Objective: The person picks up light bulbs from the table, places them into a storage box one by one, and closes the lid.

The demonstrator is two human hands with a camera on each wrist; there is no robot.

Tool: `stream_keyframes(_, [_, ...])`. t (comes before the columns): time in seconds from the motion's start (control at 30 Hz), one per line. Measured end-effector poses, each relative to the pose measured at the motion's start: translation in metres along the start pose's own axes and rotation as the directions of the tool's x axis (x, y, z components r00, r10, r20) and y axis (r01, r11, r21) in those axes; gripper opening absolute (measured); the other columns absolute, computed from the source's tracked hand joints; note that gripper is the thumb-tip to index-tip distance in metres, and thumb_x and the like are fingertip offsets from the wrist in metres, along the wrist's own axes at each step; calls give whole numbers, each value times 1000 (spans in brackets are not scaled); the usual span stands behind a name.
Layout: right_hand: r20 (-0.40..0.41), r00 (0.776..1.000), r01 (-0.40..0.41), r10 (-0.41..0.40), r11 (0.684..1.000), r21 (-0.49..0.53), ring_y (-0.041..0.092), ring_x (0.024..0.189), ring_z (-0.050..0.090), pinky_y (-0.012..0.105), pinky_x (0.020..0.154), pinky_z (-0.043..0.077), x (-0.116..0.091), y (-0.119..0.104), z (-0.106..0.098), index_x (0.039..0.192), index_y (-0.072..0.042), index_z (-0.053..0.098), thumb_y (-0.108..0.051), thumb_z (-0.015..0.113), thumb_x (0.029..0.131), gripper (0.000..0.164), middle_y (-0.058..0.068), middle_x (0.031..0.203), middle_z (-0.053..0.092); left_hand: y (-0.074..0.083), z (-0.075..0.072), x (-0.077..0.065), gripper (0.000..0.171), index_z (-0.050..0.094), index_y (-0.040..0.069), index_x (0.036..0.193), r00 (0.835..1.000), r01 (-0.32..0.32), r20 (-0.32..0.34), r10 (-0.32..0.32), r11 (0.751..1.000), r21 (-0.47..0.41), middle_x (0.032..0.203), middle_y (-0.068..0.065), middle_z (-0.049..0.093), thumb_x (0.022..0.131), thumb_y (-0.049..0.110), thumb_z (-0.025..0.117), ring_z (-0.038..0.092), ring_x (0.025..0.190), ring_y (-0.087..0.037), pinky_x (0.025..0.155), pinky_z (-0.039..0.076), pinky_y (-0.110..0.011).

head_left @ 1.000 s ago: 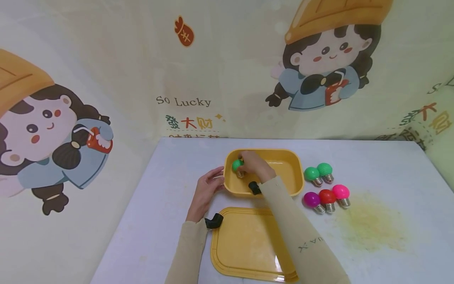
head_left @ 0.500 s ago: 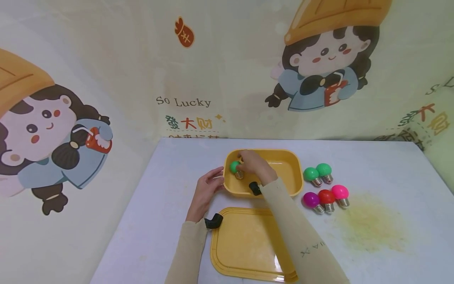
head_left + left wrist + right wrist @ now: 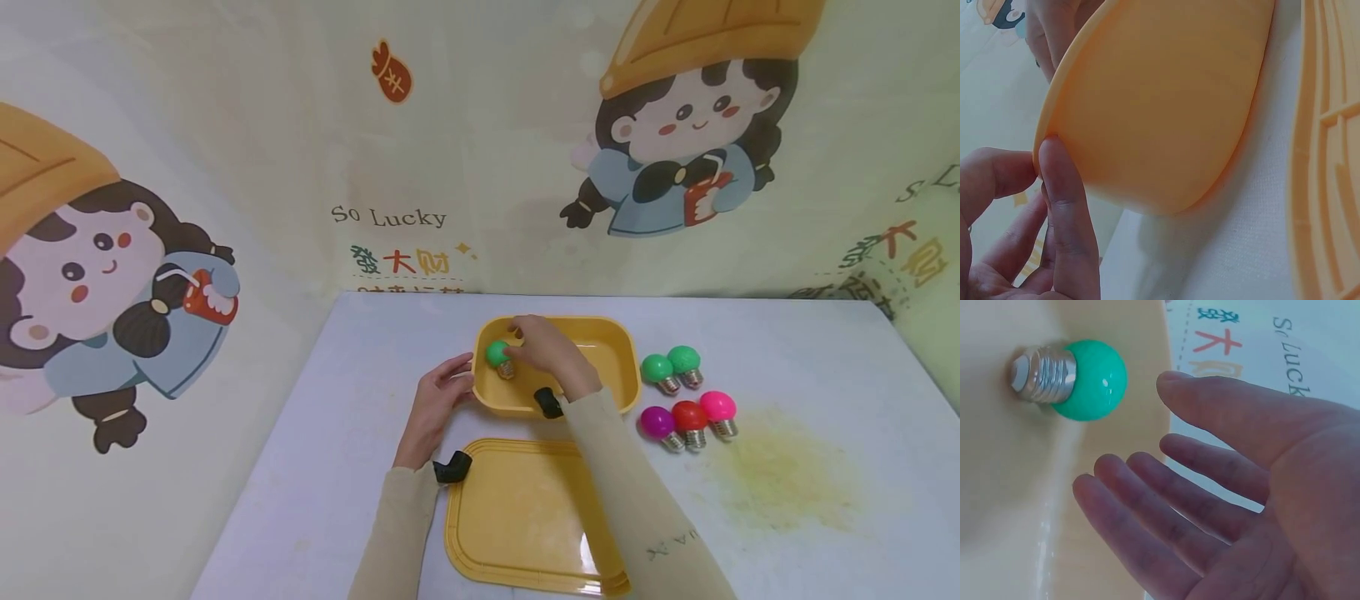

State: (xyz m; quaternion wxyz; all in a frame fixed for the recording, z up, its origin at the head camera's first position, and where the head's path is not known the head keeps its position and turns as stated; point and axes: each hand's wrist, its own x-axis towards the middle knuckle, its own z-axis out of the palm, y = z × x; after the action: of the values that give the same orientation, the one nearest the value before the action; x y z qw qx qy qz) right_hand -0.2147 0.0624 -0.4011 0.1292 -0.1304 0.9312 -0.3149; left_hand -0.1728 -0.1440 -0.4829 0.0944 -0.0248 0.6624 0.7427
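The round green glossy bulb (image 3: 1099, 380) looks light, hard, slippery; best pinched by its metal base (image 3: 1055, 374). Right hand (image 3: 551, 352) spreads beside it; left hand (image 3: 432, 412), fingers loose, touches the yellow plastic tub (image 3: 1166, 106).

The head view looks forward and down from above the desk's (image 3: 360, 383) near side, well back, taking in both grips, left (image 3: 433, 410) and right (image 3: 551, 348), plus the backdrop (image 3: 495, 150). The left wrist view sits close and sideways — facing the outside of the yellow bin (image 3: 1166, 106). The right wrist view, also close and turned, looks inside at the green bulb (image 3: 1094, 378) — which the head view shares. All three catch the bin.
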Motion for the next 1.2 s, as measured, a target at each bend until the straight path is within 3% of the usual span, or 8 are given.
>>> stream_keyframes(0.33, [-22,999,47,-47,999,1,34,116,58,45,101,49,-15,5,-7,134,6,54,-13,65,96,44,21,132,59,3,1,-2,40,62,7,133,1000,-5,-19,5,1000,10,128,-19,60,94,4,64,65,102,-26,76,59,-26])
stream_keyframes(0.63, [-55,998,31,-29,999,30,36,114,60,45,97,52,-36,10,-15,135,3,54,-21,67,96,48,20,131,60,3,1,-3,39,63,9,132,1000,6,-23,-6,1000,12,126,-16,62,93,5,65,66,99,-23,76,59,-26])
stream_keyframes(0.83, [-96,993,68,-65,997,26,37,110,61,46,94,53,-46,15,-17,133,6,55,-19,66,96,46,23,131,59,3,0,-4,37,63,11,131,999,18,-27,-18,1000,15,127,-13,63,94,7,65,66,103,-26,80,59,-26])
stream_keyframes(1.2, [-142,989,48,-46,999,16,37,109,61,48,94,53,-63,27,-25,132,7,56,-16,66,95,45,24,129,60,3,2,-4,37,64,12,130,999,13,-32,-12,999,35,128,-12,63,94,11,67,66,104,-28,81,59,-27])
